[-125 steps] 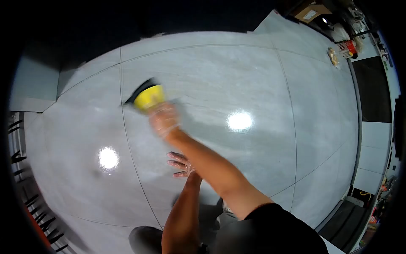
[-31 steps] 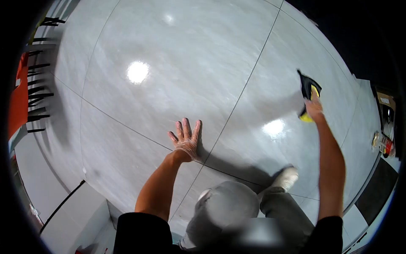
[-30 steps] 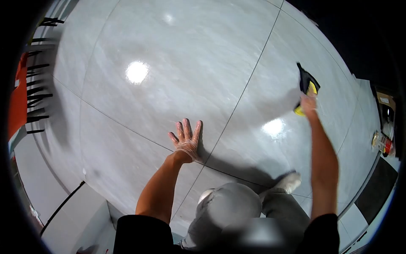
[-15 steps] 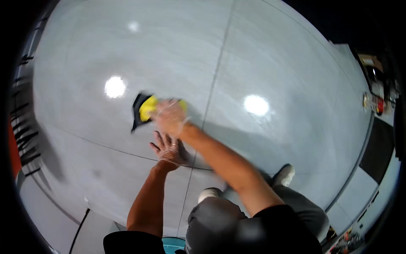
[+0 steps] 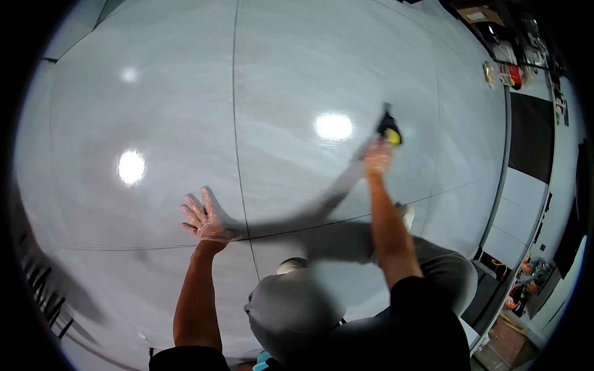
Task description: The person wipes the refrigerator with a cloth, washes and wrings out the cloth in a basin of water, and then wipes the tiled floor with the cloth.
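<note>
My left hand (image 5: 207, 219), in a clear plastic glove, is pressed on the glossy tiled floor (image 5: 297, 68) with its fingers spread. It holds nothing and sits close to where two tile joints cross. Out to the right, my right hand (image 5: 378, 158), also gloved, has its fingers closed on a black and yellow cloth (image 5: 391, 133). The cloth lies on the floor just beyond the fingers, and motion blurs both. Part of the cloth is hidden under the hand.
My knees (image 5: 288, 306) and a pale shoe (image 5: 292, 266) are below. Along the right stand a shelf with a cardboard box (image 5: 481, 15) and other goods. Dark thin legs or bars (image 5: 43, 290) show at lower left; a teal object (image 5: 263, 360) peeks out at the bottom.
My right hand has swept the cloth from the left, near my left hand, far over to the right. The left hand stays flat on the floor. The view has shifted rightward.
</note>
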